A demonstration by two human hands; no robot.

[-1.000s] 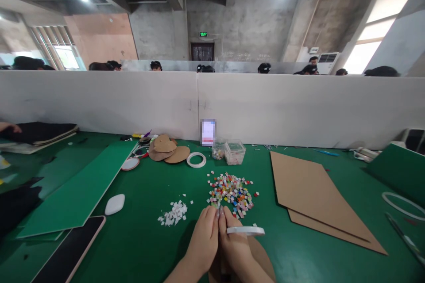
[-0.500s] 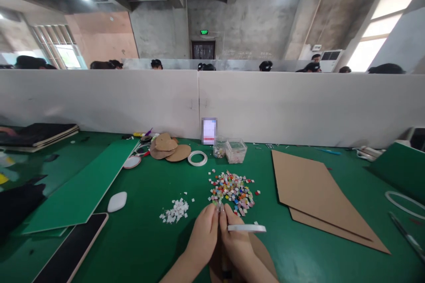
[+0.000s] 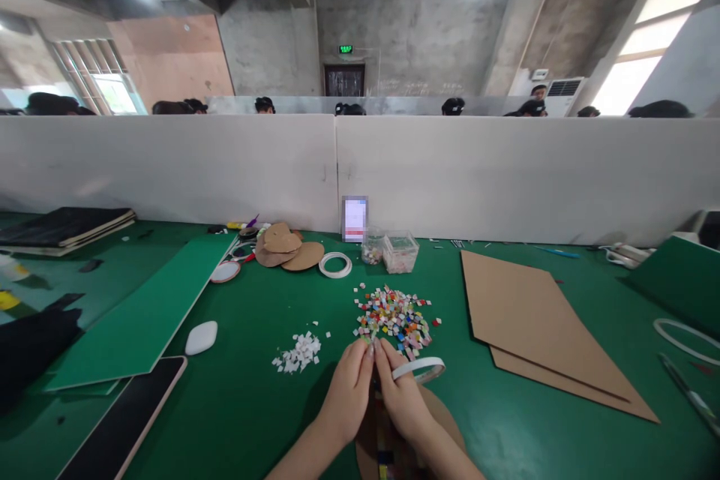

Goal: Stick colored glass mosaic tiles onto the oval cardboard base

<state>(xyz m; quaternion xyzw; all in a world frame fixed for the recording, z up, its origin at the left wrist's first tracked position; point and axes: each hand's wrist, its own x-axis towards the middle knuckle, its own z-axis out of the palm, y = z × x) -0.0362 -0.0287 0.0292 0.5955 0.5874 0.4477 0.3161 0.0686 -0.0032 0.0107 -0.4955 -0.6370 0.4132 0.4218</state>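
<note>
In the head view, my left hand [image 3: 349, 379] and my right hand [image 3: 398, 390] meet fingertip to fingertip, both pinched. Whatever small thing lies between the fingertips is too small to make out. A white roll of tape [image 3: 415, 365] is hooked on the fingers of my right hand and sticks out to the right. Beneath my wrists lies a round cardboard disc [image 3: 450, 424], partly covered with coloured square tiles [image 3: 385, 457]; my arms hide much of it. Just beyond my fingertips spreads a pile of colourful mosaic tiles [image 3: 394, 315]. Small white pieces [image 3: 304, 352] are heaped to the left.
Cardboard sheets [image 3: 523, 307] lie at the right, a green board [image 3: 151, 307] and a black phone-like slab [image 3: 127, 420] at the left. Farther back are cardboard discs [image 3: 304, 256], another tape roll [image 3: 335, 274], a clear box [image 3: 400, 253] and a propped-up screen [image 3: 355, 219] before a white partition [image 3: 225, 172].
The tape roll on my right hand has tilted, so its ring opening now shows. My hands stay together and have shifted very slightly; more of the tiles on the disc can be seen.
</note>
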